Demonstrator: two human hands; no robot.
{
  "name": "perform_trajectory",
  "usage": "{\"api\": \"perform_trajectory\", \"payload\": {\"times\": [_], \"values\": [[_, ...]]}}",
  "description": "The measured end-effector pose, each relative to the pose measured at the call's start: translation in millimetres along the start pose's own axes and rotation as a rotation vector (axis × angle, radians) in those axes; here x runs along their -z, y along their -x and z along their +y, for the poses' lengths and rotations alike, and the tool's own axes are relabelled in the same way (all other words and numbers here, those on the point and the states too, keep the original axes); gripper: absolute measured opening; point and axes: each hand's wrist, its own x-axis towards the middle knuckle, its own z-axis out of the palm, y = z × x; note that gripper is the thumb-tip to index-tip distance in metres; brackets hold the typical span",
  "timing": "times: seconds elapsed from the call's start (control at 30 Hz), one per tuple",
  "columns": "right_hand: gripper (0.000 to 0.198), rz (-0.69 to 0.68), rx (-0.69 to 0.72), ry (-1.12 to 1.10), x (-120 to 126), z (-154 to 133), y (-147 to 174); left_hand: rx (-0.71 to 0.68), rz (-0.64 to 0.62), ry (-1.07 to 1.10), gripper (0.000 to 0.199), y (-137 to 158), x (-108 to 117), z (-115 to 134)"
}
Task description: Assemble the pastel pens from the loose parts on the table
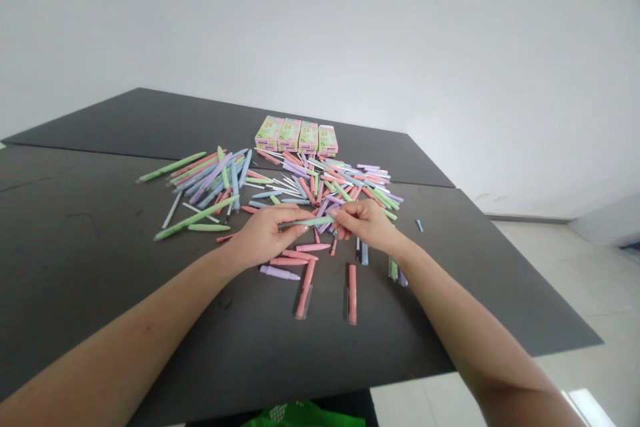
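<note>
Pale green pen: up in the air over the table's middle, lying nearly level between the hands (320,221).
Grip: left hand (263,233) pinches one end, right hand (367,221) the other, both closed on it.
Room nearby: dark tabletop (225,360) stretches between the forearms to the near edge; more spreads leftward.
Table edges: straight, the right one slanting past the right forearm; a seam crosses behind the pens.
Surfaces: matte tabletop; smooth, slim pastel barrels, some with transparent clips.
Below the hands: red barrel (353,290) and purple barrel (280,273).
Crowding beyond: loose pen parts (305,189) in a tangle; pen heap (207,180) to their left.
Farther back: four upright-printed pink-and-green boxes (289,135) in a row, then a white wall (350,27).
Right side: small blue piece (419,225) alone.
</note>
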Motion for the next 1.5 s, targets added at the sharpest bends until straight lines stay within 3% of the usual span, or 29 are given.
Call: {"api": "perform_trajectory", "payload": {"times": [0.13, 0.27, 0.37, 0.47, 0.73, 0.97, 1.13, 1.37, 1.5], "values": [[0.051, -0.010, -0.016, 0.050, -0.3, -0.9, 0.3, 0.006, -0.011, -0.014, 0.028, -0.2, 0.7, -0.2], [0.033, -0.023, 0.090, -0.033, 4.9, -2.0, 1.3, 0.030, -0.004, -0.006, 0.027, -0.5, 1.0, -3.0], [0.033, 0.007, 0.146, -0.067, 6.9, -0.3, 1.1, 0.044, 0.005, -0.011, 0.026, -0.6, 1.3, -4.8], [0.030, 0.047, 0.112, -0.034, 5.1, 1.4, 0.2, 0.025, 0.011, -0.017, 0.026, -0.5, 1.2, -5.4], [0.054, -0.036, -0.015, 0.017, 0.0, -2.2, 1.3, -0.005, 0.003, -0.027, 0.027, 0.2, 1.2, -2.8], [0.035, 0.014, 0.148, -0.048, 8.2, -0.6, 2.3, 0.050, -0.003, 0.001, 0.025, -0.6, 1.9, -1.9], [0.030, 0.076, 0.080, -0.046, 3.3, 3.1, 0.9, 0.021, 0.019, -0.021, 0.026, -0.5, 1.0, -3.1], [0.046, -0.026, 0.038, -0.008, -0.1, -2.3, 2.3, -0.006, 0.064, -0.031, 0.024, -0.4, 0.4, -5.6], [0.035, -0.016, 0.044, -0.010, 2.0, -3.6, 3.6, 0.003, 0.033, -0.005, 0.024, -1.4, 2.1, -3.5]]}}
